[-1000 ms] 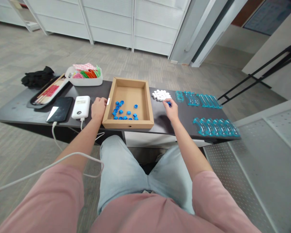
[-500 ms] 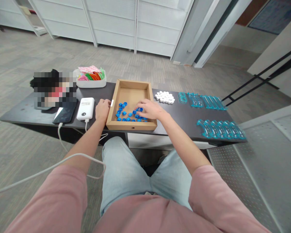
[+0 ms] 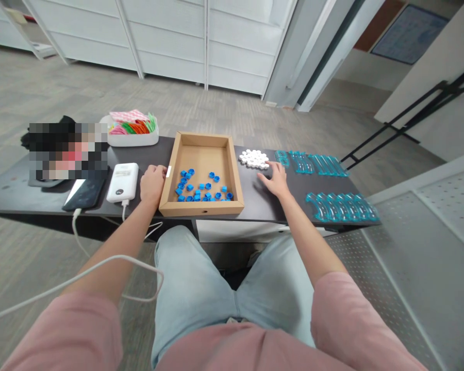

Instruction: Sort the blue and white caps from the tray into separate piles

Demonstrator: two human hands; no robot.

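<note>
Several small blue hexagonal pieces [image 3: 201, 186] lie loose in the near half of a shallow cardboard box [image 3: 236, 178]. Against the outside of the box's left wall rests my left hand [image 3: 152, 183], its fingers curled at the edge; part of its grip is hidden. My right hand [image 3: 275, 179] is over the table to the right of the box, thumb and fingers spread, and nothing shows in it. Its fingertips come close to a flat cluster of white hexagonal pieces [image 3: 254, 158]; whether they touch, I cannot tell.
Clear teal plastic parts [image 3: 327, 165] line the table's right side, with another row [image 3: 342, 207] nearer me. On the left are a white power bank [image 3: 122, 183], a dark phone [image 3: 87, 190] and a white tray [image 3: 133, 139] of colourful items. A white cable [image 3: 73, 278] crosses my left arm.
My right hand has left the blue pieces in the box and moved right, beside the white cluster, its fingers spread. Some blue pieces have shifted. My left hand stays at the box's left side.
</note>
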